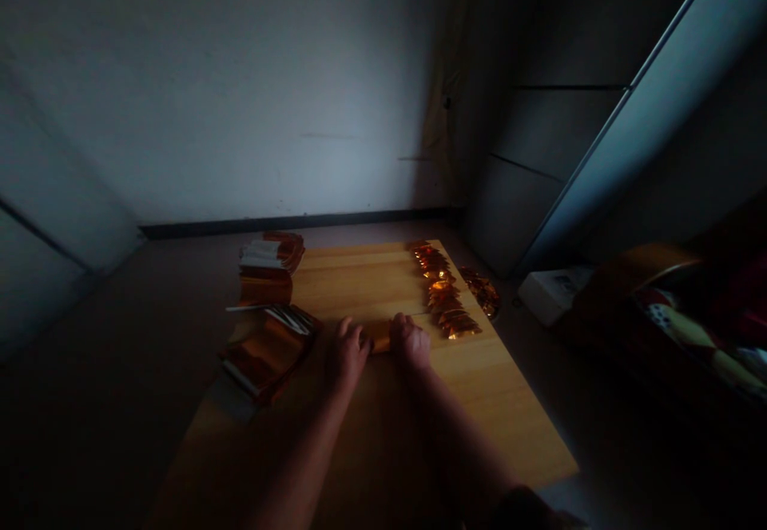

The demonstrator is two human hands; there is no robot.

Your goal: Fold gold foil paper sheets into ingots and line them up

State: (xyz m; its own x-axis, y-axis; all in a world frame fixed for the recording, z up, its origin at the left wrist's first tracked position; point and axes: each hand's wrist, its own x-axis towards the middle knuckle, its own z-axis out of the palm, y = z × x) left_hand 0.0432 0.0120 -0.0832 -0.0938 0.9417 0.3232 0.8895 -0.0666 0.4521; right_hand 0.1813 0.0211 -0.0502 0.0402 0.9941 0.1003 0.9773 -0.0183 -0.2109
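A small piece of shiny orange-gold foil paper [379, 337] lies low over the wooden table, between my two hands. My left hand [348, 354] is closed with thumb and fingers at its left edge. Curled like a fist, my right hand [411, 341] grips the right edge and covers that end. Left of my hands is a stack of foil sheets [264, 354], showing some white edges. To the right, folded foil pieces [442, 290] stand in an overlapping row. Dim light hides the fold lines.
More foil bundles [267, 284] lie at the table's far left corner. The wooden table [491, 386] stands near a pale wall [269, 98]. Beyond its right edge are a heap of foil pieces [481, 292] on the floor, a white box [548, 296] and a cabinet [539, 130].
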